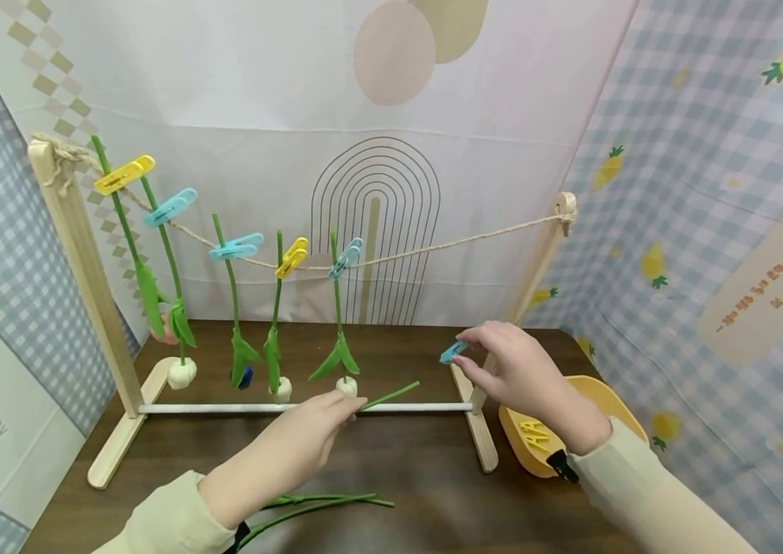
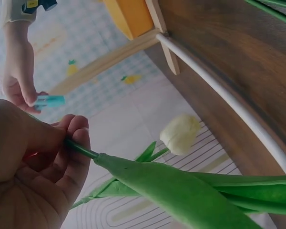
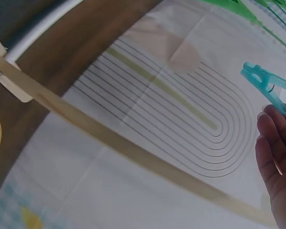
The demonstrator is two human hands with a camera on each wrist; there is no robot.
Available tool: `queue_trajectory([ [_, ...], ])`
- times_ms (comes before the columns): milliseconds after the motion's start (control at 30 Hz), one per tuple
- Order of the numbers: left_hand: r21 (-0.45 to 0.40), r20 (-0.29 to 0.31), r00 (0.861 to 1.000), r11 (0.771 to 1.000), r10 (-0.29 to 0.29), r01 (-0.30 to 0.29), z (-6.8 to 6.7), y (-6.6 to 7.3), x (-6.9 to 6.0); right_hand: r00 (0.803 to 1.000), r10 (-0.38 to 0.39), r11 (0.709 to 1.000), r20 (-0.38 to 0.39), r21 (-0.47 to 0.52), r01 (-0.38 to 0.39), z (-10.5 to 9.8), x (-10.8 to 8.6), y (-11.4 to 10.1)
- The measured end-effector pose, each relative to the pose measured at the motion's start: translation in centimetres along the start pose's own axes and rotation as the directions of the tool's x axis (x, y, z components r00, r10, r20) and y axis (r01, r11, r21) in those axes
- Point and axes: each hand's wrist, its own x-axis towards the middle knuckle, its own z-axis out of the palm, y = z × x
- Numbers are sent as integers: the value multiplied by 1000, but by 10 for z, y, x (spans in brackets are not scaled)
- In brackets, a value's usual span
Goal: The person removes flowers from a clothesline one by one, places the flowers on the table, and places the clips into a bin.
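Observation:
My left hand [image 1: 308,431] pinches the green stem [image 1: 391,395] of an artificial tulip in front of the frame, the stem's bare end pointing right. Its broad green leaf [image 2: 167,188] fills the lower left wrist view; I cannot see its bloom. Over on the right, thumb and fingers of my right hand [image 1: 516,371] pinch a light blue clothespin [image 1: 454,352] by its handles. In the right wrist view the clothespin [image 3: 261,83] is held apart from the rope. Above both hands a sagging rope [image 1: 457,244] bears several tulips hung bloom-down by blue and yellow clothespins.
The rope is tied between wooden posts [image 1: 87,285] joined below by a white rod [image 1: 225,408]. Loose green stems [image 1: 322,504] lie on the brown table [image 1: 426,492] near the front. A yellow basket [image 1: 606,392] with yellow clothespins [image 1: 534,435] stands at the right.

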Motion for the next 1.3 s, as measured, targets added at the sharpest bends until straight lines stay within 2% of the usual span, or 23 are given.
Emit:
queue_trajectory([
  [433,34,7,1000,999,-9,9,5,-6,-14,999,46,999,2,-12,-46,12,-28,9],
  [633,75,79,996,996,-44,38,5,-7,-20,997,78,997,0,-27,-78,15,-38,12],
  [933,11,194,978,997,-82,81,10,-12,-28,982,185,983,23,-5,-185,17,-57,16],
  [1000,2,213,973,996,-85,87,13,-13,-30,979,202,979,21,2,-202,19,-63,17],
  [1233,27,219,972,997,-80,77,26,-14,-39,965,262,965,-2,11,-262,25,-88,25],
  [1300,30,249,963,995,-102,97,28,-13,-39,959,282,959,-9,16,-282,27,-95,27],
])
